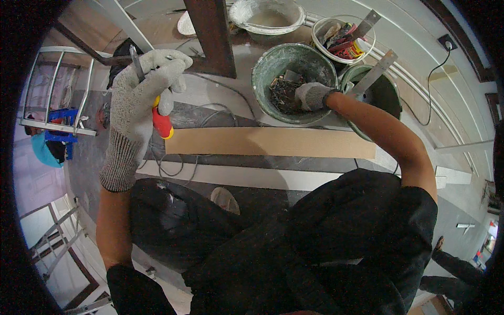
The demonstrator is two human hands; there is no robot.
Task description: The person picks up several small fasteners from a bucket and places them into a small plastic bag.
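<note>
My left hand (147,78), in a grey knit work glove, is raised at the left and closed around a screwdriver (162,120). Its red and yellow handle shows below the fingers, and a metal shaft sticks out above the thumb side. My right hand (313,96), gloved the same way, reaches down into a plaster-stained green bucket (264,75). A heap of thin dark metal pieces, apparently screws or nails (281,92), lies in the bucket. The right fingertips are at this heap and hidden, so whether they grip anything is unclear.
A tan board (267,142) and a white strip (244,175) lie before my knees. Beyond stand a white tub (271,29), a small tool bucket (342,39) and another green bucket (384,98). Cable (224,84) loops over the floor. A person's dark-clothed legs (453,275) show at right.
</note>
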